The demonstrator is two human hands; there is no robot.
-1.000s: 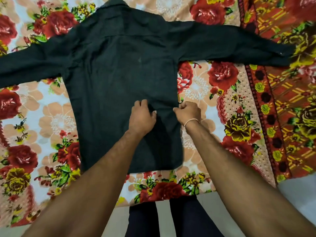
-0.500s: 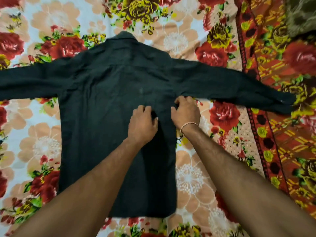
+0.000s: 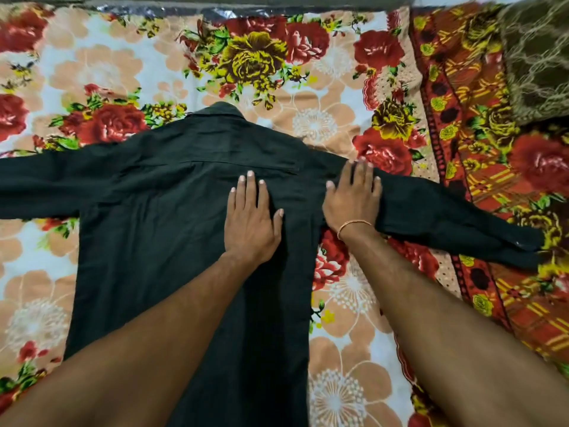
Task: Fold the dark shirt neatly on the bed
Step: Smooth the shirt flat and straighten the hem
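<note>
While the bed (image 3: 323, 380) carries its flowered sheet under everything, the shirt (image 3: 160, 241) lies spread flat on it, back up, collar (image 3: 220, 110) away from the person and both sleeves stretched out to the sides. No fold shows yet, so the step in hand looks like smoothing and setting up the first side fold. The right sleeve (image 3: 455, 223) runs out toward the patterned red border, its cuff near the sheet's edge. The left hand (image 3: 251, 220) presses flat on the back just below the yoke seam, fingers straight and holding nothing. The right hand (image 3: 354, 198) lies flat, fingers spread, on the shoulder where the sleeve joins. I judge the next move calls for the right hand to take that sleeve and bring it across the back while the left pins the cloth.
</note>
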